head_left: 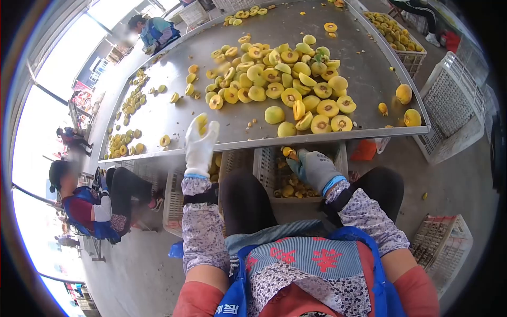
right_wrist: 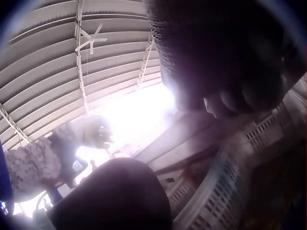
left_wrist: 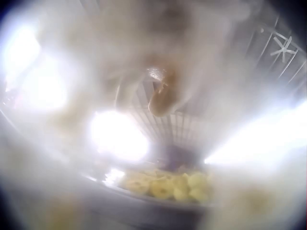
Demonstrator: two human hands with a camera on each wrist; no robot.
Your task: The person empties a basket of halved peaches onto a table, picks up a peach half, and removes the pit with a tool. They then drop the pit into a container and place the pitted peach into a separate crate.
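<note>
My left hand point(head_left: 200, 145), in a white glove, is raised at the near edge of the metal table. It holds a yellow peach half point(head_left: 202, 123) at its fingertips. The left wrist view is badly blurred. My right hand point(head_left: 318, 170), in a grey glove, is below the table edge, over a plastic crate point(head_left: 264, 168) holding yellow-brown pieces point(head_left: 296, 188). A small orange-yellow piece point(head_left: 289, 152) shows at its fingertips. In the right wrist view the fingers point(right_wrist: 230, 98) are curled and dark. A large heap of peach halves point(head_left: 259, 74) lies on the table.
The metal table point(head_left: 232, 141) has a raised rim. More halves point(head_left: 127, 140) lie along its left side. Another crate point(head_left: 173, 203) stands left of my knees, and white crates point(head_left: 449, 100) stand at the right. One person point(head_left: 87, 208) sits at left; another point(head_left: 158, 33) is at the far side.
</note>
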